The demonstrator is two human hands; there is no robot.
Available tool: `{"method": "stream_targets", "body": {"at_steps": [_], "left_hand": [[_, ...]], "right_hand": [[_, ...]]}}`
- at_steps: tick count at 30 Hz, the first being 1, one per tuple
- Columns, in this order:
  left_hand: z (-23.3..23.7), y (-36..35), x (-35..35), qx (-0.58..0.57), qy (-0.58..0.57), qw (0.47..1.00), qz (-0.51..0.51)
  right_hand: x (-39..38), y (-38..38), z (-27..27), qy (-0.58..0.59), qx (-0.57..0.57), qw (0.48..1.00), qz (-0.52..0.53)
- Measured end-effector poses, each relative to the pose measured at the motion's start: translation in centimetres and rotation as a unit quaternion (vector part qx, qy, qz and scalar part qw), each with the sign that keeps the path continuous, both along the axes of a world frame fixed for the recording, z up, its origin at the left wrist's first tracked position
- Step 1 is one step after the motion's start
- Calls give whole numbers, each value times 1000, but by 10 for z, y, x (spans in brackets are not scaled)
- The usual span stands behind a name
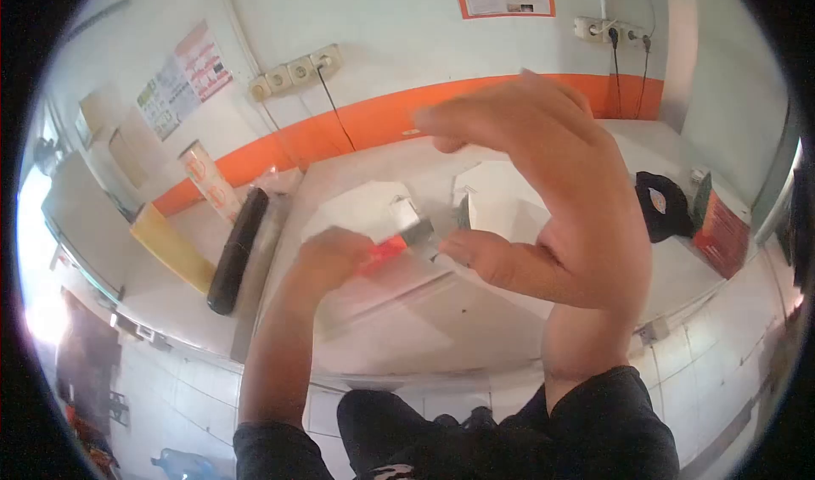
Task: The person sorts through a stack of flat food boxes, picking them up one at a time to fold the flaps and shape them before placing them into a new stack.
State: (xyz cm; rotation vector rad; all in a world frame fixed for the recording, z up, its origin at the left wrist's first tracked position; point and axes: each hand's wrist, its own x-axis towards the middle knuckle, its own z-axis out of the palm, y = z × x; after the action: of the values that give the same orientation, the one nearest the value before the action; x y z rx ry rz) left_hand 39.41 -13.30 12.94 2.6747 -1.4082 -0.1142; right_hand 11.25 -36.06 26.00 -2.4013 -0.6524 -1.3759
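My right hand [543, 183] is raised close to the camera, its thumb and fingers wide apart with nothing between them. Lower and to the left, my left hand [335, 255] is over the table, blurred, with its fingers closed on a red object [382, 255]. What that object is cannot be made out. Just beyond it lies a white, many-sided flat piece [356, 204] with a small box-like part at its right. A second white piece [501, 196] is on the table behind my right hand, which partly hides it.
On the left are a black roll [238, 251], a yellow block [172, 247] and a patterned tube [208, 181]. A black cap [662, 208] and a red box [722, 230] sit at the right of the white table [424, 336]. Power sockets line the wall.
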Motion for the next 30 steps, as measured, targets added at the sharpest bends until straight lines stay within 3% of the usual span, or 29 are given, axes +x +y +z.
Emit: {"method": "stream_targets", "body": {"at_steps": [2,3,6,9,12,13,15,16,20,22,23,25,27,30], "left_hand": [[36,7,-3,-110,-163,980,1],[57,6,-14,-222,-94,969,53],[127,-4,-76,-297,-336,893,-46],[149,-15,-108,-399,-328,844,-147],[146,-37,-108,-523,-330,762,-196],[137,-56,-111,-610,-308,710,-172],[128,-66,-105,-674,-219,698,-98],[127,-60,-98,-652,-155,741,-49],[107,-33,-58,-462,-161,871,-40],[105,-27,-56,-433,-43,898,-71],[101,-28,-54,-469,47,877,-92],[98,-29,-58,-468,71,879,-59],[99,-29,-71,-388,-57,918,49],[91,-48,-63,-329,-274,903,19]], "right_hand": [[5,-9,-5,-4,2,999,-46],[11,-17,-8,1,-9,996,-89],[40,-29,-28,-31,48,984,-170],[45,-28,-21,-47,31,974,-221],[42,-34,-19,33,-48,965,-256],[39,-35,-20,62,-43,965,-252],[28,-32,-17,109,3,968,-228],[26,-33,-19,98,27,975,-198],[23,-50,-32,63,53,995,-61],[24,-53,-31,98,61,992,-44],[30,-56,-31,79,63,993,-62],[44,-62,-30,42,69,992,-100],[64,-53,-32,-104,173,952,-229],[63,-49,-28,-240,119,945,-185]]}}
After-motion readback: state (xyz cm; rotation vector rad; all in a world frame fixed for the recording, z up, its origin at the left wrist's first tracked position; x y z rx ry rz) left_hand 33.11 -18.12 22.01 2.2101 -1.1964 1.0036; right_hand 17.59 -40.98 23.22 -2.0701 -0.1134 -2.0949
